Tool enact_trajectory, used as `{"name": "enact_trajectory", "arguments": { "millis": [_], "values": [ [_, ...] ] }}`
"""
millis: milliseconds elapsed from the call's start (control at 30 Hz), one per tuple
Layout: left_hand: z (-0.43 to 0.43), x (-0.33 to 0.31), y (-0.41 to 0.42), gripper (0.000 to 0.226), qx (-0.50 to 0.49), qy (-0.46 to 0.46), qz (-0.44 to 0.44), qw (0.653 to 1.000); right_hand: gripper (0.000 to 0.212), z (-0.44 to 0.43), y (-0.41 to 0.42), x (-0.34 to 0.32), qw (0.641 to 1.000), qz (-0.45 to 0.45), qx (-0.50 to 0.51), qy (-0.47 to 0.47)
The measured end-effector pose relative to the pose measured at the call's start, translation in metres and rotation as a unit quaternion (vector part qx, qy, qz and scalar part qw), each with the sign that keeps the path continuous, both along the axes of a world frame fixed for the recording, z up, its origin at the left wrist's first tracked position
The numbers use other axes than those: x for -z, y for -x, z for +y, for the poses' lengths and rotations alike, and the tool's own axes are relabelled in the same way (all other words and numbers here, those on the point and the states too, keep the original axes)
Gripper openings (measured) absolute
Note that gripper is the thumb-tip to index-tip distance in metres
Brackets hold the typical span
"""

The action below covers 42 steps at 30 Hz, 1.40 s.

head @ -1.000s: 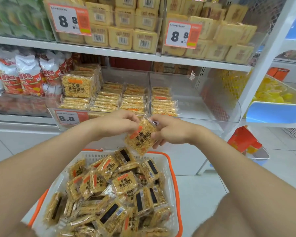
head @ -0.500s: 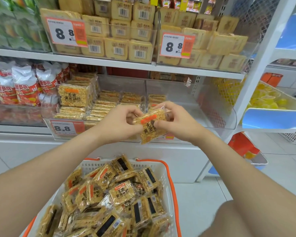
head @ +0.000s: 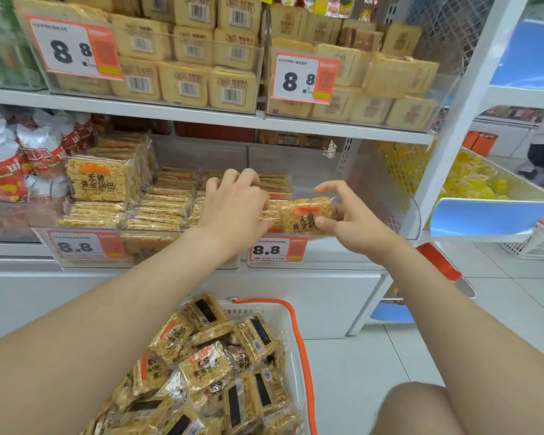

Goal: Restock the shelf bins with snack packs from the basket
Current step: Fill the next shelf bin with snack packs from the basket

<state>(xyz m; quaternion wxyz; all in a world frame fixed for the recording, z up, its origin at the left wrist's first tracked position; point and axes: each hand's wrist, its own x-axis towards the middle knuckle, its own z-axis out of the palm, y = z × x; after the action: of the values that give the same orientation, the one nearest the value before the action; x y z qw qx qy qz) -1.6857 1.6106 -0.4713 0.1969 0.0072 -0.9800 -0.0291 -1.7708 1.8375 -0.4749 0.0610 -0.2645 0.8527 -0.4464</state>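
The right hand [head: 349, 215] is pinching a snack pack [head: 307, 215] between thumb and fingers, holding it flat just above the front edge of the clear shelf bin [head: 387, 196], over the 8.8 price tag [head: 277, 249]. The left hand [head: 236, 205] is meeting the pack's left end with its fingers curled. Its fingertips are hidden, so I cannot tell whether it is gripping. Stacked packs [head: 161, 205] are filling the bin's left side. More packs are lying heaped in the white basket [head: 299, 340], below the shelf's front edge.
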Motion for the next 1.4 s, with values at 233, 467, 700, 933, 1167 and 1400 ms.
{"name": "enact_trajectory", "arguments": {
  "millis": [233,467,700,933,1167,1400],
  "values": [
    [0.004,-0.011,0.022,0.018,-0.049,-0.064,-0.122,0.989,0.022,-0.007,0.018,-0.001,0.993,0.037,0.000,-0.111],
    [0.009,-0.009,0.044,0.016,-0.072,0.021,-0.132,0.988,0.011,-0.010,0.022,0.004,0.992,0.058,0.005,-0.116],
    [0.007,-0.003,0.047,0.019,-0.057,0.025,-0.076,0.995,0.018,-0.017,0.020,0.009,0.991,0.058,-0.016,-0.118],
    [0.008,0.001,0.043,0.041,-0.049,0.022,-0.057,0.997,0.020,-0.022,0.028,0.002,0.989,-0.055,-0.017,-0.137],
    [0.003,0.001,0.040,0.020,-0.021,-0.019,-0.071,0.997,0.050,-0.040,0.033,-0.014,0.973,-0.086,0.048,-0.207],
    [-0.009,0.003,0.046,0.011,0.020,-0.073,-0.068,0.995,0.082,-0.035,0.031,-0.016,0.963,-0.110,0.061,-0.237]
  ]
}}
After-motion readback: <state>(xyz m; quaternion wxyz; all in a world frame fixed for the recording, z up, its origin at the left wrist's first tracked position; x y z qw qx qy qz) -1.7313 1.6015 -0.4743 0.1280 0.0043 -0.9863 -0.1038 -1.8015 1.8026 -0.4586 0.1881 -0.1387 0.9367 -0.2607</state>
